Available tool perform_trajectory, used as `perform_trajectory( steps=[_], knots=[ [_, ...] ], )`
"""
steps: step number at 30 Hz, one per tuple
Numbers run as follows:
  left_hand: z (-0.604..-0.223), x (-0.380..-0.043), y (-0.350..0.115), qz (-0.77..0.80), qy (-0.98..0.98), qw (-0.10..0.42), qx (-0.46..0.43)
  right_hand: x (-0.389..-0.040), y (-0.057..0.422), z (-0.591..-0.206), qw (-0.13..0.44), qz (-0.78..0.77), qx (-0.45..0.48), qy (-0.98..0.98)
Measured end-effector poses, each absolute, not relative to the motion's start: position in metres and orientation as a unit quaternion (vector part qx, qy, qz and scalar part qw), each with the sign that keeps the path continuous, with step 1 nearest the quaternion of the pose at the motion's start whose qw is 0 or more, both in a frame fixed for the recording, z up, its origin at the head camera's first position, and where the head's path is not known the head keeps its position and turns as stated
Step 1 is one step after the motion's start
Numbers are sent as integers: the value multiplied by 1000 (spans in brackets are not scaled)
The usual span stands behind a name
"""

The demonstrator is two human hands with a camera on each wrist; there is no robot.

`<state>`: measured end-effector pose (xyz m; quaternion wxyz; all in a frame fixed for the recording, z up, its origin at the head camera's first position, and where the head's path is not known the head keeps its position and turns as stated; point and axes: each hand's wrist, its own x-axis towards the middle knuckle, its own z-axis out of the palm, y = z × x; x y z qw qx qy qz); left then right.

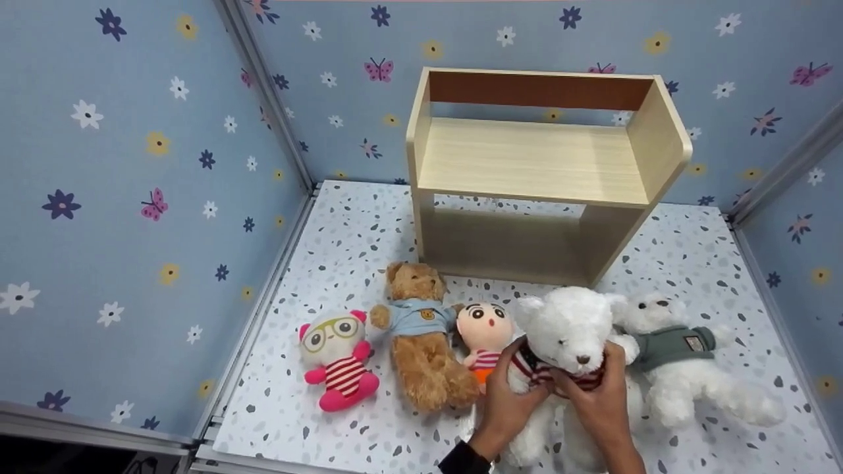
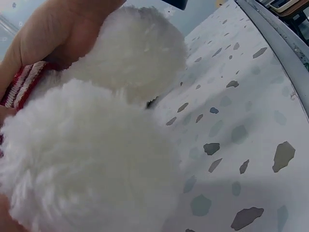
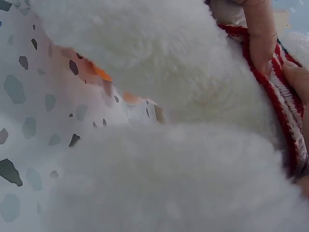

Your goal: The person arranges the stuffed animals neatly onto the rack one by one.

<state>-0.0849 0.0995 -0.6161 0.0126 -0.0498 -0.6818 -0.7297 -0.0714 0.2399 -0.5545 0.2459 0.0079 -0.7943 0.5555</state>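
Observation:
A white teddy bear (image 1: 570,329) in a striped knit sweater is held upright between both hands at the table's front right. My left hand (image 1: 510,401) grips its side at the sweater, thumb across the front. On the other side my right hand (image 1: 602,401) grips the sweater too, its thumb near the left one. In the left wrist view the bear's fluffy white legs (image 2: 91,159) fill much of the picture. The right wrist view shows fingers on the red-and-white sweater hem (image 3: 282,92). Just left of the bear lies a round-faced doll (image 1: 484,326), partly hidden by my left hand.
A two-tier wooden shelf (image 1: 533,161) stands behind the toys. Left of the doll lie a brown teddy bear (image 1: 421,342) in a blue shirt and a pink panda doll (image 1: 339,362). To the right lies a white plush dog (image 1: 678,355) in a green shirt. Patterned walls enclose the speckled table (image 1: 263,408).

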Motion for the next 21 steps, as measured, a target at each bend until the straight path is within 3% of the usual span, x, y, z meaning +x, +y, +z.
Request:
perform_trajectory(
  steps=[8,21],
  knots=[
    [-615,-88,96,-739,-672,32,-35,-74,236,-550,237,557,33,-795],
    [-607,-93,90,-729,-684,6,10,-76,237,-546,237,517,66,-820]
  ],
)
